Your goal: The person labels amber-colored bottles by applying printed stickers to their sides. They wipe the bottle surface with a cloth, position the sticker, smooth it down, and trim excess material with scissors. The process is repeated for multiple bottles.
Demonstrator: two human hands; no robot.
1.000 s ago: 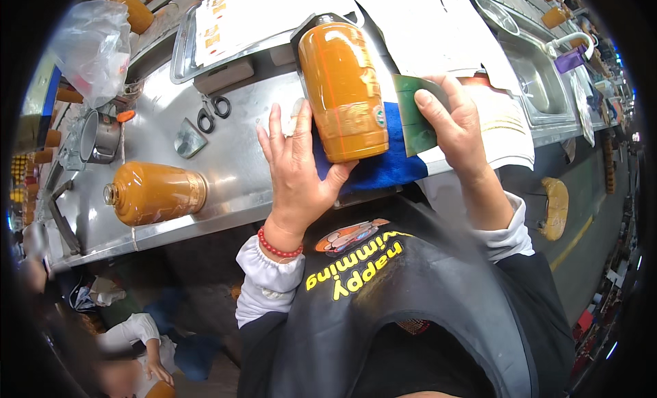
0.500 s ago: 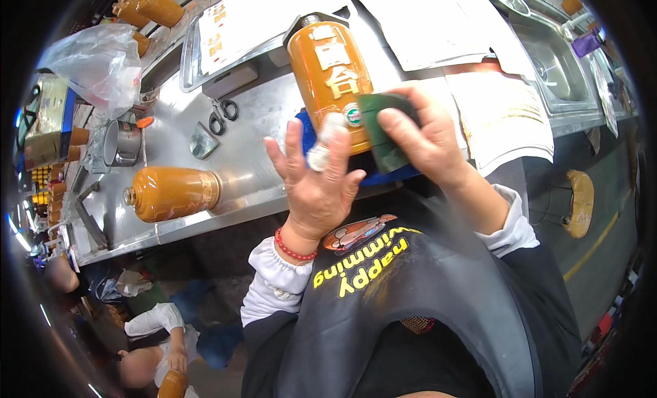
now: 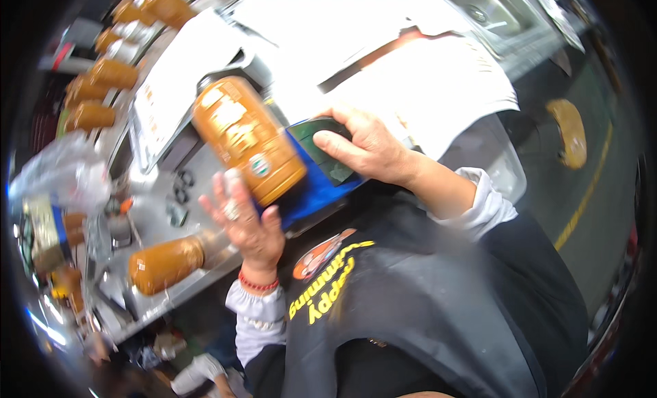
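Note:
A glossy caramel-brown bottle (image 3: 256,148) with pale raised characters and a small round green-and-white label lies on a blue pad (image 3: 318,193), its dark neck pointing away to the left. My right hand (image 3: 373,145) pinches a dark green flat sheet (image 3: 332,155) between thumb and fingers, over the pad just right of the bottle's lower end. Spread fingers show on my left hand (image 3: 243,223), which holds nothing and has a white wrapping on one finger. Its fingertips are by the bottle's lower left side; contact cannot be made out.
On the metal table, another brown bottle (image 3: 164,264) lies at left, near black scissors (image 3: 183,186). White paper sheets (image 3: 438,90) cover the right side. Several bottles (image 3: 113,73) and a plastic bag (image 3: 65,172) are far left. A person's sleeve (image 3: 198,374) shows lower left.
The whole view has turned, so bottle and table appear farther left and tilted. The green sheet, earlier overlapping the bottle's lower right edge, is now apart from it. My left hand stays open.

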